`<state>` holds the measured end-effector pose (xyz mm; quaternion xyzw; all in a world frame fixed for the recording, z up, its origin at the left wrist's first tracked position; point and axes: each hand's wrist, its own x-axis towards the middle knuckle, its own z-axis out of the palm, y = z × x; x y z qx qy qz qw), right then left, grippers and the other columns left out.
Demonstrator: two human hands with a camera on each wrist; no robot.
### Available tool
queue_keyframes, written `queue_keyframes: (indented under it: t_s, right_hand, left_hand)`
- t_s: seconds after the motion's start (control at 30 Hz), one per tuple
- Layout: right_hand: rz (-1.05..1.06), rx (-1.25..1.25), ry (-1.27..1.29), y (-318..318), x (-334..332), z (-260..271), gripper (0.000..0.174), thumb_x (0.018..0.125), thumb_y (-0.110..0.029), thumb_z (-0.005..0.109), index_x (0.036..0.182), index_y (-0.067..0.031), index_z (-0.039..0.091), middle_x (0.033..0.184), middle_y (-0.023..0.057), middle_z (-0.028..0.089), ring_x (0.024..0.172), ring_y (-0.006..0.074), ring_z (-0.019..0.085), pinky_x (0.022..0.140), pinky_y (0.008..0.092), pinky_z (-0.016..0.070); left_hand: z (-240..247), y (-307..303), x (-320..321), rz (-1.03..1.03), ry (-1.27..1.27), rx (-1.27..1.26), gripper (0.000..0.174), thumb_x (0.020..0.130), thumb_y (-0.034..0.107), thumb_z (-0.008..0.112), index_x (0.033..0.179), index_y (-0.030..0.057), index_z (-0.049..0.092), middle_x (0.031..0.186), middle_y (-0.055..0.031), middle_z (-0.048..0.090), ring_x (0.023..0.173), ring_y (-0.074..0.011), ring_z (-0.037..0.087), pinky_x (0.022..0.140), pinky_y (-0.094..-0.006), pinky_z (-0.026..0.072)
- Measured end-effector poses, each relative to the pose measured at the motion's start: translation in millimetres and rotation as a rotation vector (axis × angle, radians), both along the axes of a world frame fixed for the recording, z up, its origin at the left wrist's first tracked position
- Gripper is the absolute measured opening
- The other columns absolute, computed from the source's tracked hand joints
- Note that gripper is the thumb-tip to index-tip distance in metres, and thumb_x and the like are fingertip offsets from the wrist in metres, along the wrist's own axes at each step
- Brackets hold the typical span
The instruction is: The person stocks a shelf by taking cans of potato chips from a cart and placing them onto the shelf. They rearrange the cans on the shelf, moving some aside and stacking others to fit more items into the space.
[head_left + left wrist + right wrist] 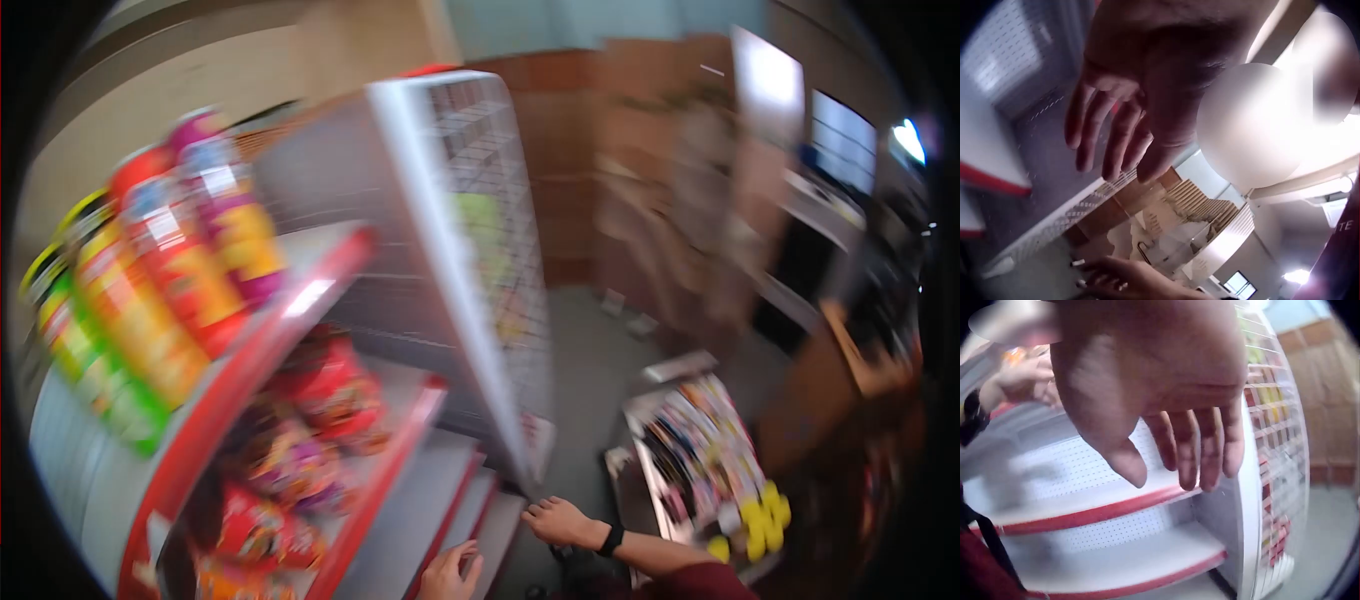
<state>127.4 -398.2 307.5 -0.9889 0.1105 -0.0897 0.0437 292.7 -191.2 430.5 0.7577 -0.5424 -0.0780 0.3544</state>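
In the head view my left hand (450, 575) is at the bottom edge, beside the lower shelves, fingers loosely bent and holding nothing. My right hand (558, 522), a dark band on its wrist, hangs just right of it near the shelf end. The left wrist view shows the left hand (1147, 94) with relaxed fingers, and the other hand (1125, 278) below it. In the right wrist view the right hand (1160, 394) has its fingers loosely extended in front of white shelves (1116, 544) with red edges; it touches nothing visible.
Chip cans (185, 255) stand on the top shelf at the left, with snack bags (335, 390) on the shelf below. A wire rack (490, 200) is fixed at the shelf end. On the floor at the right, a bin (645, 470) holds packets and yellow items (765, 515). Cardboard (810, 400) stands behind.
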Motion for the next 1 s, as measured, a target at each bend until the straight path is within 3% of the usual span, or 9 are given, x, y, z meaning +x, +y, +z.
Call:
queue_keyframes:
  t_s: [0.13, 0.2, 0.33, 0.4, 0.43, 0.6, 0.67, 0.9, 1.0]
  right_hand:
    - [-0.596, 0.337, 0.12, 84, -129, -27, 0.025, 0.084, -0.024, 0.064, 0.102, -0.0057, 0.06, 0.095, 0.0158, 0.07, 0.086, 0.035, 0.07, 0.077, 0.0462, 0.0566]
    - [-0.924, 0.43, 0.107, 123, -186, -40, 0.023, 0.085, -0.023, 0.063, 0.098, -0.0049, 0.061, 0.095, 0.0184, 0.07, 0.087, 0.0367, 0.07, 0.076, 0.0478, 0.0562]
    - [-1.53, 0.414, -0.156, 187, -279, -28, 0.022, 0.085, -0.023, 0.064, 0.098, -0.0042, 0.063, 0.088, 0.0185, 0.07, 0.084, 0.0399, 0.068, 0.075, 0.0518, 0.0544]
    - [-1.749, 0.427, -0.243, 199, -317, -44, 0.03, 0.086, -0.023, 0.067, 0.105, -0.0019, 0.059, 0.104, 0.0243, 0.066, 0.094, 0.0413, 0.066, 0.078, 0.0506, 0.0538]
    - [-1.752, 0.436, -0.241, 199, -330, -53, 0.03, 0.086, -0.023, 0.067, 0.105, -0.0019, 0.059, 0.104, 0.0243, 0.066, 0.094, 0.0413, 0.066, 0.078, 0.0506, 0.0538]
    - [-1.943, -0.005, -0.327, 130, -386, -65, 0.087, 0.078, -0.036, 0.08, 0.144, -0.0001, 0.037, 0.142, 0.0333, 0.039, 0.125, 0.0474, 0.049, 0.101, 0.051, 0.0449]
    - [-2.029, 0.146, -0.282, 96, -398, -69, 0.101, 0.073, -0.041, 0.083, 0.151, -0.0026, 0.032, 0.145, 0.0335, 0.039, 0.129, 0.0488, 0.046, 0.108, 0.0529, 0.0393]
    - [-1.962, 0.207, -0.345, 62, -414, -93, 0.073, 0.078, -0.032, 0.078, 0.134, 0.0025, 0.047, 0.117, 0.0271, 0.055, 0.104, 0.0461, 0.059, 0.088, 0.0504, 0.0517]
    - [-1.693, 0.22, -0.449, 79, -364, -48, 0.066, 0.076, -0.041, 0.078, 0.124, -0.0009, 0.054, 0.109, 0.0234, 0.059, 0.098, 0.0408, 0.061, 0.083, 0.0498, 0.0519]
  left_hand:
    - [-70, 10, -6, -0.237, 0.629, 0.283, 0.032, 0.096, 0.015, 0.067, 0.125, 0.0005, 0.062, 0.11, -0.0166, 0.072, 0.099, -0.0203, 0.069, 0.087, -0.0327, 0.0542]
    - [-117, 17, 6, -0.264, 0.592, 0.395, 0.034, 0.096, 0.017, 0.068, 0.125, 0.0015, 0.062, 0.111, -0.0185, 0.072, 0.1, -0.0223, 0.069, 0.088, -0.0334, 0.0541]
    - [-91, -2, -9, -0.372, 0.377, 0.435, 0.036, 0.096, 0.021, 0.068, 0.126, 0.0026, 0.061, 0.111, -0.0181, 0.072, 0.1, -0.0258, 0.07, 0.088, -0.0353, 0.0541]
    - [-94, -13, -9, -0.41, 0.329, 0.404, 0.039, 0.095, 0.024, 0.068, 0.127, 0.004, 0.061, 0.112, -0.0182, 0.072, 0.101, -0.0305, 0.069, 0.088, -0.0386, 0.054]
    - [-117, -22, -3, -0.437, 0.307, 0.362, 0.035, 0.087, 0.014, 0.072, 0.117, -0.0032, 0.062, 0.103, -0.0158, 0.073, 0.082, -0.0243, 0.073, 0.074, -0.0321, 0.0571]
    - [-74, -53, -46, -0.502, 0.232, 0.351, 0.037, 0.088, 0.018, 0.073, 0.118, -0.0025, 0.062, 0.101, -0.0144, 0.074, 0.086, -0.0236, 0.073, 0.078, -0.0335, 0.0573]
    - [-74, -63, -65, -0.539, 0.261, 0.358, 0.038, 0.088, 0.019, 0.073, 0.118, -0.0021, 0.062, 0.103, -0.0148, 0.074, 0.088, -0.0244, 0.073, 0.08, -0.0342, 0.0573]
    - [-51, -75, -118, -0.752, 0.15, 0.4, 0.045, 0.092, 0.027, 0.071, 0.129, 0.0043, 0.059, 0.112, -0.0202, 0.071, 0.102, -0.0342, 0.069, 0.088, -0.0414, 0.054]
    - [-57, -79, -123, -0.742, 0.14, 0.282, 0.048, 0.091, 0.03, 0.072, 0.129, 0.005, 0.059, 0.102, -0.018, 0.072, 0.096, -0.0339, 0.069, 0.086, -0.0405, 0.0547]
